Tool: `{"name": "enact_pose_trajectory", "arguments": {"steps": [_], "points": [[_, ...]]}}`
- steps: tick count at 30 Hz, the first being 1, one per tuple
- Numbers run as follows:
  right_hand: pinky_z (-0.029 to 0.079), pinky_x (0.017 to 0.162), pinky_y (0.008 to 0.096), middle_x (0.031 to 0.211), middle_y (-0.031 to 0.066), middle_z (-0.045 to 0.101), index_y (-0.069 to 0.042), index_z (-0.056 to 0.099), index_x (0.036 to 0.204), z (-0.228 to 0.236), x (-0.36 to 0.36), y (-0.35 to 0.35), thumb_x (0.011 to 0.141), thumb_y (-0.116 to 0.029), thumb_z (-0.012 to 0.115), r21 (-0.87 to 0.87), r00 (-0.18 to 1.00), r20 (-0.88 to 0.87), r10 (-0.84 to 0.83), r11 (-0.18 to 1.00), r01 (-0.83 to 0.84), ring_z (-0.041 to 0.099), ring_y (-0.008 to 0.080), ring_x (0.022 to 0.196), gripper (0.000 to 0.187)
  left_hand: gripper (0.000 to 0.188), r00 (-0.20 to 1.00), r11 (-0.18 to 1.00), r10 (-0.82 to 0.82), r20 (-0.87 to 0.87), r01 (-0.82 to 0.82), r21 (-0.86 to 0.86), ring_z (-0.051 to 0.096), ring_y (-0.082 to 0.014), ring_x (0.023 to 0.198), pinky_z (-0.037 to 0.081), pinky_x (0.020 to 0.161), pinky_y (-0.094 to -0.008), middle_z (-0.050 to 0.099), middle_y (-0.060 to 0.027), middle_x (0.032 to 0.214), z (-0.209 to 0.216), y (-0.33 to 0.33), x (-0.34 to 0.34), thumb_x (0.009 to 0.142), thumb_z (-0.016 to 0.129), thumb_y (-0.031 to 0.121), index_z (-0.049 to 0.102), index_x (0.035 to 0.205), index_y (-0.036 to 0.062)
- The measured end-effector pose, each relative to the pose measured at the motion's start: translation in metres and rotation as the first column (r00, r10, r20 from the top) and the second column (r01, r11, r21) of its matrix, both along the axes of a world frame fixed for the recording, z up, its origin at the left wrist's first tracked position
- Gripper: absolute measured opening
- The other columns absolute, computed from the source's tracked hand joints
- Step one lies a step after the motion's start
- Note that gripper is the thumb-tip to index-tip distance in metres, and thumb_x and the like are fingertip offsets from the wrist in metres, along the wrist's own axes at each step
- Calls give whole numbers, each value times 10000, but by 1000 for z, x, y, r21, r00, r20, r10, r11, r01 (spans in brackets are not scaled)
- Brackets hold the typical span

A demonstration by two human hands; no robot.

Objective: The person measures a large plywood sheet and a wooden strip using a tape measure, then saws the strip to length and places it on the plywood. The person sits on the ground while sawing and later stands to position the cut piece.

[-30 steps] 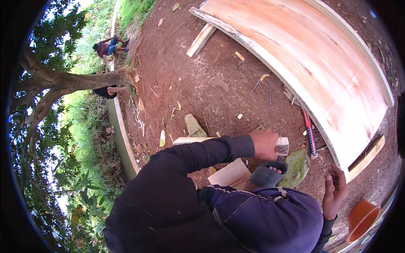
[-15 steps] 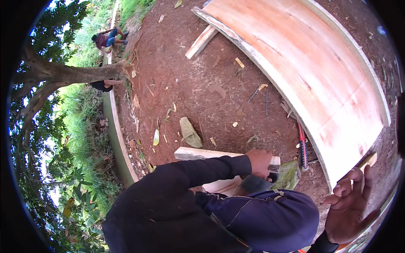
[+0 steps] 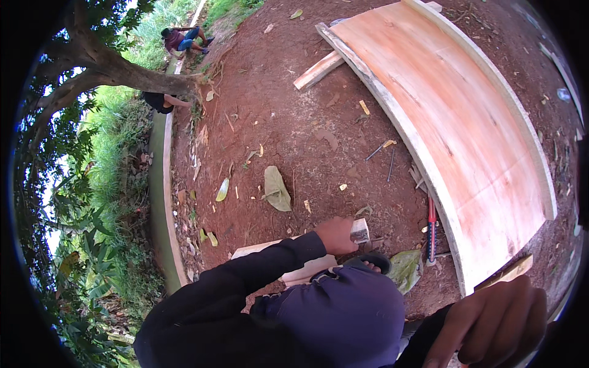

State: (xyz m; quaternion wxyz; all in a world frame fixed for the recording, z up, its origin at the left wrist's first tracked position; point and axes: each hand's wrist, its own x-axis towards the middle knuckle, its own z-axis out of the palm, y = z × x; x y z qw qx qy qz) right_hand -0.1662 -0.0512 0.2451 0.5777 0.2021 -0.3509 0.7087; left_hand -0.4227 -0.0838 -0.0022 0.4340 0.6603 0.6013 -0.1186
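My left hand (image 3: 337, 236) is wrapped round a pale wooden piece (image 3: 361, 232) near its right end, in front of my bent leg (image 3: 343, 313). The piece lies slantwise, and my dark sleeve covers part of its length. Below it, a broader light board (image 3: 310, 270) shows partly beside my leg. My foot in dark footwear (image 3: 380, 264) shows just right of the knee, beside a large dry leaf (image 3: 405, 270). At the lower right my right hand (image 3: 494, 322) is raised, back upward and fingers curled down. Its fingertips are hidden, so whatever it may hold does not show.
A long wide wooden slab (image 3: 448, 129) lies on the right, over a short timber (image 3: 319, 69). A red-and-black-handled tool (image 3: 431, 230) lies by its edge. Two thin metal rods (image 3: 391, 165) rest on reddish soil. Two people sit near a tree (image 3: 141, 76) and low wall (image 3: 173, 202).
My right hand has gone from palm-up with spread fingers to back-up with curled fingers. My left hand and the wooden piece appear further left as the view shifts.
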Motion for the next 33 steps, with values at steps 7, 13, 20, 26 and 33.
{"name": "enact_pose_trajectory", "arguments": {"steps": [7,13,20,26,33], "points": [[637,733,543,454,-5,422,-92,548,577,12,9,-30,1124,-425,412,60,997,-62,-45,997,48,402,104,346,655,648,997,999,29,-66,-31,-18,718,-453,991,569,886,-517,729,-289,1018,24,-19,3,748,799,401,623,1166,-61],[640,749,513,454,-1,414,-107,527,564,23,29,-57,1134,-378,396,86,996,-47,-81,993,85,376,104,341,644,661,984,996,76,-162,-84,-42,704,-431,1070,558,923,-507,731,-263,1093,20,-50,18,742,820,442,642,1184,-17],[639,766,500,453,-7,408,-136,481,548,38,41,-78,1137,-361,382,139,975,-178,-132,978,157,387,100,350,638,558,955,954,288,-64,-281,101,685,-449,1087,538,906,-537,707,-268,1155,2,-85,-28,851,732,429,633,1212,14],[639,765,490,460,-21,406,-163,448,545,58,58,-92,1131,-323,380,216,922,-366,-124,953,214,385,91,352,611,518,955,897,258,144,-292,333,674,-482,1082,527,894,-572,694,-294,1152,18,-117,-76,904,684,424,621,1208,9],[638,740,494,473,-16,444,-158,458,564,67,89,-106,1114,-310,400,271,831,-553,-57,931,244,436,91,364,574,553,850,840,463,-251,-331,429,683,-498,1019,531,880,-565,702,-327,1063,48,-176,-87,878,705,458,653,1093,-49]]}}
